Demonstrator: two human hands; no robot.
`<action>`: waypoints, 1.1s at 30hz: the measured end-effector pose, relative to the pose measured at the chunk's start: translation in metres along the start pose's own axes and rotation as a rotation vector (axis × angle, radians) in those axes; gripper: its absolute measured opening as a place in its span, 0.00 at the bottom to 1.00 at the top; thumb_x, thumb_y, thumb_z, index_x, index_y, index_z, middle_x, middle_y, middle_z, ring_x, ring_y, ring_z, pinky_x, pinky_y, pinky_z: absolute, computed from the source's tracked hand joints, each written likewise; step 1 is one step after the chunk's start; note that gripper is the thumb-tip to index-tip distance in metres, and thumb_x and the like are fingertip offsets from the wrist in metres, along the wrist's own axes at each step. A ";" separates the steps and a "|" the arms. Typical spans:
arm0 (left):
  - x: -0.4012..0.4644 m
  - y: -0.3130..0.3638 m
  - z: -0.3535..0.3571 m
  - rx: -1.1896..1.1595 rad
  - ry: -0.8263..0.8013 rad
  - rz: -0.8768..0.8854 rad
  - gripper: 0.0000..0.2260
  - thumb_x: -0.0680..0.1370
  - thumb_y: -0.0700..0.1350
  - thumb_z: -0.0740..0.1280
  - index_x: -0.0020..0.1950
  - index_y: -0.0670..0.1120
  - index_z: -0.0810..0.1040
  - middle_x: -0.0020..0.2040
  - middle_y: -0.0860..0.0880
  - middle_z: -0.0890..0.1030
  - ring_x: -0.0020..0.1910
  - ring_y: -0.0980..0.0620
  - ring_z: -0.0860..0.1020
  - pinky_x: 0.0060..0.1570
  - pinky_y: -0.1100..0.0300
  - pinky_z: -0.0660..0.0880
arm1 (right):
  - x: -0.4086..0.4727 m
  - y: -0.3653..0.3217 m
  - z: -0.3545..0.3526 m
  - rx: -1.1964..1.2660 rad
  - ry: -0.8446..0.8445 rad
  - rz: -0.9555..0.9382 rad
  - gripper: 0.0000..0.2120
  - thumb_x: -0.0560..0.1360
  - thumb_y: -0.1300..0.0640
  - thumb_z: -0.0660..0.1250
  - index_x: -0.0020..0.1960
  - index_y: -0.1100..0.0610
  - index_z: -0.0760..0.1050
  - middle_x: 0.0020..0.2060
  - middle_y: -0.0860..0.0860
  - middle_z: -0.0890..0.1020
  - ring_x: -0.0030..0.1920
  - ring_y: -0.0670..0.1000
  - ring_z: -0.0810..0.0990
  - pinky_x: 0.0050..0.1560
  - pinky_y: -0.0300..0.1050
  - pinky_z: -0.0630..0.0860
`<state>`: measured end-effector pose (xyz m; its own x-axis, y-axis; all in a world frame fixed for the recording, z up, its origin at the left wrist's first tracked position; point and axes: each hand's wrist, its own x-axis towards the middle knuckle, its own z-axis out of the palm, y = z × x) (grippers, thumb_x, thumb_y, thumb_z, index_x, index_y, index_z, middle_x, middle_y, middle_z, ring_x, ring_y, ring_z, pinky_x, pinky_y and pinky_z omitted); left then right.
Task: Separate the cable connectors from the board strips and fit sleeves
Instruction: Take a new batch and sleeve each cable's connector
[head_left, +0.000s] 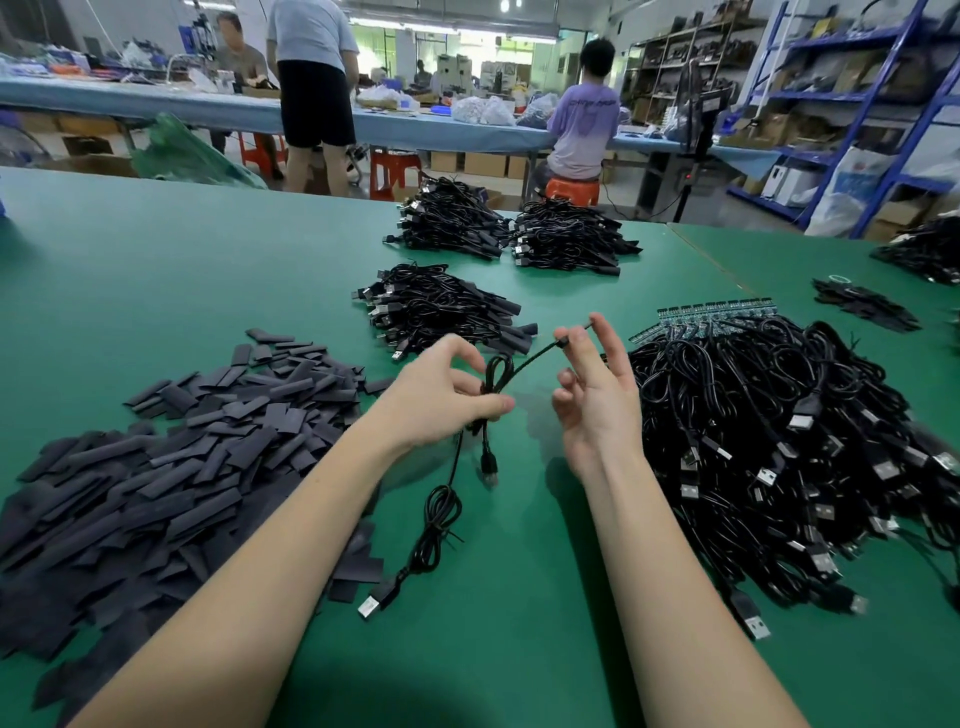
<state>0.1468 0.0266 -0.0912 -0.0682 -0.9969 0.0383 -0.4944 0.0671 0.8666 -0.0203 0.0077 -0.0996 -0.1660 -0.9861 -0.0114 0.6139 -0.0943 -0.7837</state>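
Across the green counter (208, 270), sleeves (171, 467) are heaped left and unprocessed cables (769, 431) right. Between them, one cable (498, 374) is pinched by the left hand (441, 395), its end by the right hand (597, 384). Sleeving is judged next; a sleeve must be fetched.

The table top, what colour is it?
Green, seen plainly in the head view: the table top.

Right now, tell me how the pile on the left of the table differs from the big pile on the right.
The left pile is flat dark sleeve pieces, loose and spread low; the right pile is tangled black cables with silver plugs, heaped higher. Green board strips show at the right pile's far edge; the left pile shows none. Both lie on the green table, beside the hands.
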 end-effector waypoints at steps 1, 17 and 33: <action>0.001 0.002 -0.002 -0.021 0.052 0.023 0.18 0.71 0.52 0.79 0.53 0.52 0.73 0.40 0.54 0.86 0.30 0.63 0.77 0.33 0.66 0.70 | 0.000 0.000 0.000 -0.020 0.010 -0.008 0.19 0.79 0.56 0.72 0.68 0.48 0.76 0.45 0.49 0.87 0.31 0.43 0.73 0.27 0.32 0.70; 0.136 0.004 -0.056 0.788 0.269 0.148 0.04 0.79 0.40 0.69 0.53 0.44 0.80 0.55 0.43 0.82 0.55 0.42 0.78 0.57 0.49 0.76 | -0.003 0.026 0.002 -0.629 -0.138 0.041 0.07 0.81 0.52 0.68 0.58 0.49 0.78 0.41 0.43 0.88 0.30 0.42 0.77 0.37 0.38 0.73; 0.002 -0.015 0.011 0.076 0.365 0.063 0.03 0.79 0.46 0.69 0.49 0.47 0.81 0.42 0.58 0.80 0.37 0.63 0.77 0.38 0.79 0.68 | -0.001 0.029 0.002 -1.336 -0.328 -0.208 0.04 0.78 0.49 0.71 0.45 0.46 0.81 0.46 0.41 0.83 0.46 0.44 0.78 0.49 0.42 0.73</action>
<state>0.1442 0.0238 -0.1097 0.2060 -0.9387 0.2763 -0.5626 0.1174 0.8183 -0.0006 0.0057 -0.1207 0.1387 -0.9746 0.1758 -0.6247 -0.2238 -0.7481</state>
